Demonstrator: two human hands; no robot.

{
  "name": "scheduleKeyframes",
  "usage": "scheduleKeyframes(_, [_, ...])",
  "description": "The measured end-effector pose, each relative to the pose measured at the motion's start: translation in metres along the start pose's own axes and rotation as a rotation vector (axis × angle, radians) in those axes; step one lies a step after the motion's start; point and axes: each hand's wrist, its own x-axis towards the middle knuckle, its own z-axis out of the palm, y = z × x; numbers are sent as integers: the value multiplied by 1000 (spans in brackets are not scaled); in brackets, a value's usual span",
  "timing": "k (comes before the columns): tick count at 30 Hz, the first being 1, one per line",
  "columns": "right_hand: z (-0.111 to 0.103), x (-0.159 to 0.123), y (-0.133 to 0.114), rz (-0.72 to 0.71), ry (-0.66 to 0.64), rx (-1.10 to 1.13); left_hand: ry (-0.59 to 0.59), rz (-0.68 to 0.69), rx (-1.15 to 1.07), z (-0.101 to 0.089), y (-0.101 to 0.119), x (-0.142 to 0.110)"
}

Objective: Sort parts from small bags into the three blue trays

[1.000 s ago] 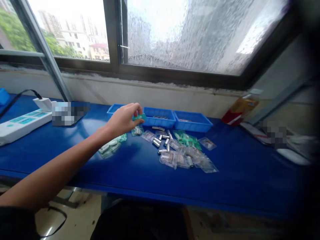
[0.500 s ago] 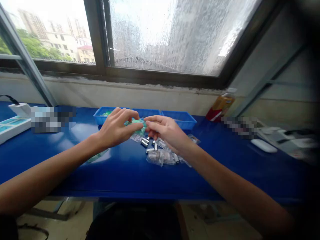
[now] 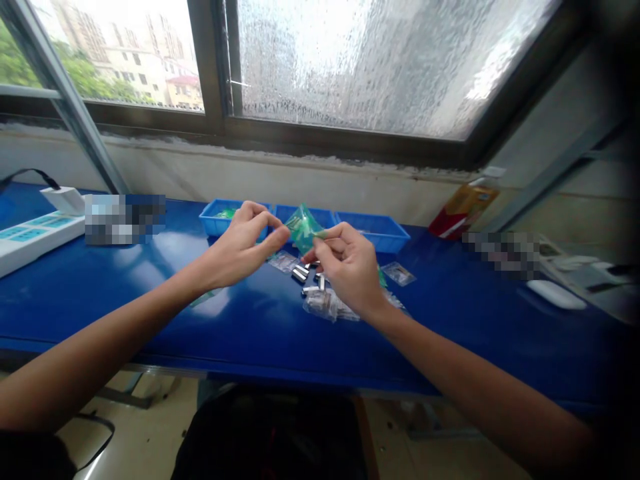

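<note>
A small shiny green plastic packet [image 3: 303,229] is held up over the desk between my two hands. My right hand [image 3: 350,263] pinches its lower right edge between thumb and fingers. At the packet's left corner, the thumb and forefinger of my left hand [image 3: 245,239] come together in a pinch. Below the hands lie several small black-and-white pieces [image 3: 301,273], too small to name. Clear plastic packets [image 3: 325,305] are heaped beside them, partly covered by my right hand. Another clear packet [image 3: 284,261] lies under the left fingertips.
Blue trays [image 3: 383,233] stand in a row at the back; the left tray [image 3: 213,227] holds green packets. A power strip [image 3: 40,233] is at far left. A bottle [image 3: 465,207], a white mouse-like object [image 3: 556,294] and a flat clear packet [image 3: 399,274] lie rightward on the blue desk [image 3: 250,340].
The green packet has come up into clearer view, upright between the hands. My left thumb and forefinger have closed together at its corner. The camera view has shifted slightly.
</note>
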Motion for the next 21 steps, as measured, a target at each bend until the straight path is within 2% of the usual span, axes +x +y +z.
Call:
scheduleKeyframes(4, [3, -7, 2, -299, -20, -284, -118, -351, -413, 7, -6, 1])
scheduleKeyframes(7, [2, -7, 3, -333, -81, -366, -171, -395, -597, 13, -11, 2])
scheduleKeyframes(10, [1, -2, 5, -205, -142, -322, -32, -273, -536, 18, -14, 0])
scheduleKeyframes(13, [1, 4, 6, -27, -170, -188, 131, -4, -253, 21, -14, -4])
scheduleKeyframes(15, [1, 6, 7, 93, -177, -59, 129, 220, -71, 22, -12, -7])
scheduleKeyframes(17, [1, 8, 9, 184, -189, 70, 71, 362, 44, 22, -10, -9])
scheduleKeyframes(19, [2, 8, 11, 217, -174, 138, 28, 388, 109, 22, -8, -10])
scheduleKeyframes(21, [2, 8, 13, 203, -125, 132, -12, 322, 107, 22, -7, -10])
